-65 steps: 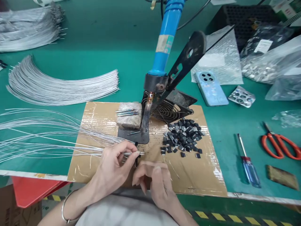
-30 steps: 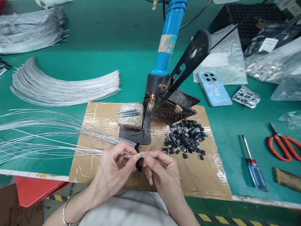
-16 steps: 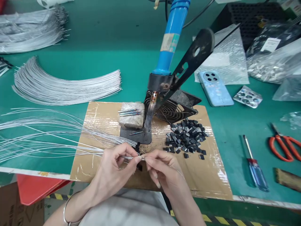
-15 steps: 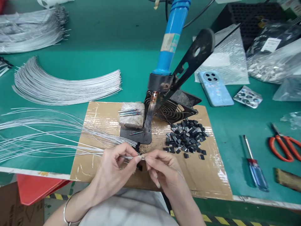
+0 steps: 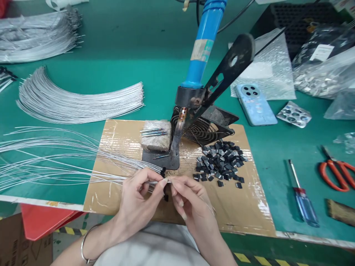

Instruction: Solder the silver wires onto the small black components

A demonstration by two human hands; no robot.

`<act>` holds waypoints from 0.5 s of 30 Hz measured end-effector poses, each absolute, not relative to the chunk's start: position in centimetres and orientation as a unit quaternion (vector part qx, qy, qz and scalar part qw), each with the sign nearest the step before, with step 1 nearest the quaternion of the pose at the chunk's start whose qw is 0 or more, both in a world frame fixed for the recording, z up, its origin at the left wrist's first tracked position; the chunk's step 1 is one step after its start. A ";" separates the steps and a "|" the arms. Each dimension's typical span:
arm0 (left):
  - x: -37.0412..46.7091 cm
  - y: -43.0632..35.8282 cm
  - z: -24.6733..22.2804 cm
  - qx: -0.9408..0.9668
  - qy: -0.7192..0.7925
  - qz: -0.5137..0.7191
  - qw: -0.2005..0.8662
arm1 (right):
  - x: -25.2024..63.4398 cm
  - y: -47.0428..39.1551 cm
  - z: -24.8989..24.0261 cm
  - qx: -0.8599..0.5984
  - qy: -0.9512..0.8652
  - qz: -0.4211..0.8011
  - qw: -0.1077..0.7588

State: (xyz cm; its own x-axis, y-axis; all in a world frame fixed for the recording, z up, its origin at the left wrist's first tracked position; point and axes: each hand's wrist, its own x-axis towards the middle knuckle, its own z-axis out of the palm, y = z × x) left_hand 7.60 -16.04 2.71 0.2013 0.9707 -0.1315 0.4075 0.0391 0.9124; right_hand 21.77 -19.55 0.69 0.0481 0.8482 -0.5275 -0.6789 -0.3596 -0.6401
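Observation:
My left hand [image 5: 138, 195] pinches a thin grey wire between thumb and forefinger, low in the middle of the view. Fingertip to fingertip with it, my right hand [image 5: 192, 197] is closed on the same wire's end; the tip itself is too small to make out. Behind and beside my left hand lie loose white wires [image 5: 111, 157], some ending in black connectors [image 5: 163, 171]. A pile of small black pieces [image 5: 222, 159] rests on the cardboard sheet [image 5: 249, 207] to the right. The blue soldering iron [image 5: 198, 55] stands above, its metal tube pointing down near a grey block [image 5: 156, 136].
A curved bundle of white wires [image 5: 80, 103] lies on the left of the green table. A black fan [image 5: 205, 127] sits behind the pile. To the right are a phone [image 5: 257, 107], a screwdriver [image 5: 303, 199], red-handled pliers [image 5: 334, 175] and plastic bags [image 5: 318, 79].
Both hands stay together at nearly the same spot. My fingertips have shifted up slightly, and my right hand's lower fingers have moved a little. The whole view has drifted slightly.

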 end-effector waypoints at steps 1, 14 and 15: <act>7.6 -16.1 2.6 0.621 0.554 0.307 0.462 | 21.7 -19.6 0.7 -0.461 -0.090 0.682 0.560; 7.8 -15.8 2.5 0.560 0.577 0.305 0.511 | 21.6 -19.6 0.7 -0.454 -0.107 0.673 0.574; 7.7 -15.9 2.4 0.556 0.578 0.306 0.513 | 21.6 -19.6 0.6 -0.458 -0.115 0.667 0.576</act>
